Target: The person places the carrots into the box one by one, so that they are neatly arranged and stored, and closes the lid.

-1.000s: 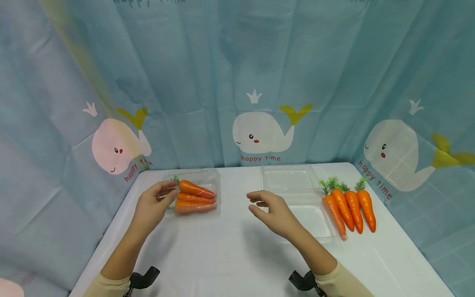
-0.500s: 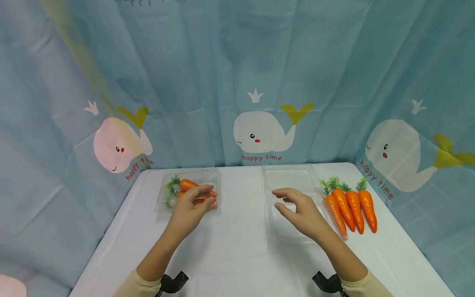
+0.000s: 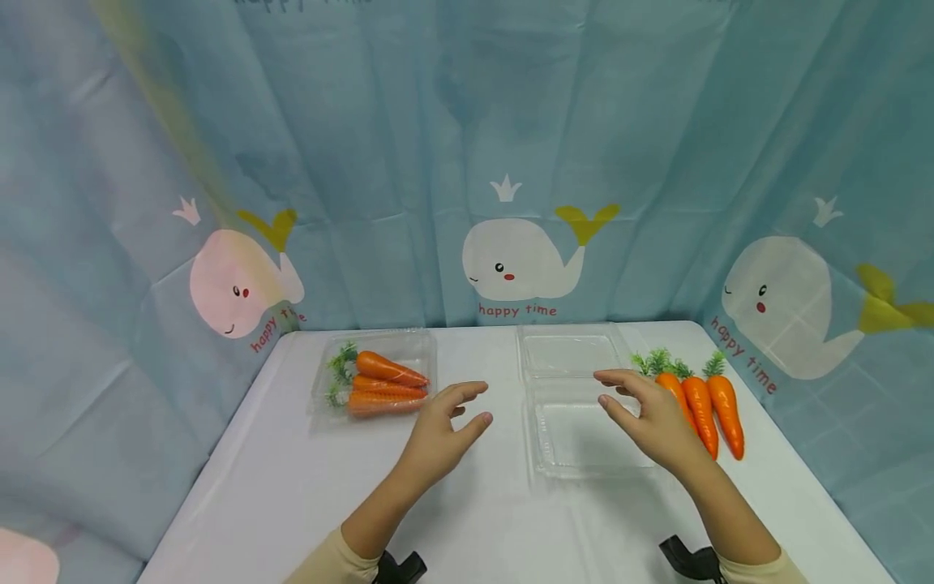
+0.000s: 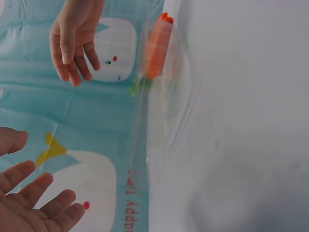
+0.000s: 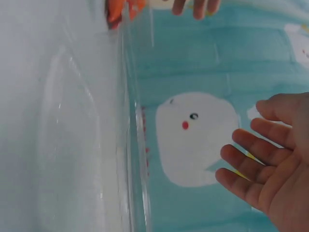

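Note:
My left hand (image 3: pixel 441 434) hovers over the table between two clear plastic boxes, fingers and thumb spread, holding nothing. Just left of its fingertips, the left box (image 3: pixel 432 345) holds three orange carrots (image 3: pixel 390 369) with green tops pointing left. My right hand (image 3: pixel 653 418) is raised above the right side of the other box (image 3: pixel 584 430), its fingers loosely extended around nothing. That box stands with its lid (image 3: pixel 572 354) folded back and no carrot inside. Beyond the hand, loose carrots (image 3: pixel 722 414) lie side by side, partly hidden by it. Both wrist views show the fingers apart.
A white cloth (image 3: pixel 481 519) covers the table. Blue curtains (image 3: pixel 394 162) printed with whales rise behind it and at both sides, close to the table's edges. Black wrist mounts (image 3: pixel 689 560) sit below each hand.
Both hands have moved to the right. The left one has passed from the carrot box to the gap between the boxes; the right one has gone from mid-table to above the right box.

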`<state>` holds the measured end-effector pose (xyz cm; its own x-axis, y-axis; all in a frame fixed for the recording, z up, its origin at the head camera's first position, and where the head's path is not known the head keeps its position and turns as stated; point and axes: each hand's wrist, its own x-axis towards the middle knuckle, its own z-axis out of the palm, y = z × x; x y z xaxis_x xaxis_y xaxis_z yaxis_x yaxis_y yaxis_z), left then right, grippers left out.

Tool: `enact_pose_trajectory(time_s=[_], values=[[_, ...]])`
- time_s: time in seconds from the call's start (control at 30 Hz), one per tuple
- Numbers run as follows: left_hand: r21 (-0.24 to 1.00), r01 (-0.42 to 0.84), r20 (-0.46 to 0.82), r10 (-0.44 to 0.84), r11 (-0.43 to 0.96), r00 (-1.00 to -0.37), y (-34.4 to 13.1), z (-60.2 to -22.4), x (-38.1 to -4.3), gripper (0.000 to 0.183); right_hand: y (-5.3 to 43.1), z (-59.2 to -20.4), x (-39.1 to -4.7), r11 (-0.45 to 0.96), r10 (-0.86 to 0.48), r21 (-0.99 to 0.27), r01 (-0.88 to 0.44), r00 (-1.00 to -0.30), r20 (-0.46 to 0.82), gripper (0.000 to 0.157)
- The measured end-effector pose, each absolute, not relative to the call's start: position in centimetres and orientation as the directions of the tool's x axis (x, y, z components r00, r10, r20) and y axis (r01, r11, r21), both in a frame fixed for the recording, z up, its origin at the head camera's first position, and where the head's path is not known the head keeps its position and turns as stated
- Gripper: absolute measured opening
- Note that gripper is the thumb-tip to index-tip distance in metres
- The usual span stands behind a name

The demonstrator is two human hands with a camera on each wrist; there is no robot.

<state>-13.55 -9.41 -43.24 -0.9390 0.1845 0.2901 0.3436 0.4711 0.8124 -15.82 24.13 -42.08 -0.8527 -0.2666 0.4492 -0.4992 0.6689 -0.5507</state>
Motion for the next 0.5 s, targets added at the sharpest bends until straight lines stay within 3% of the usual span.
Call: enact_pose_trajectory(time_s=[0.5], values=[[0.849, 0.346, 0.263, 0.249, 0.399, -0.932, -4.7, -46.2, -12.9, 0.060, 30.4, -42.3, -16.1, 0.729, -0.095, -0.601, -0.328, -0.918, 0.385, 0.037]])
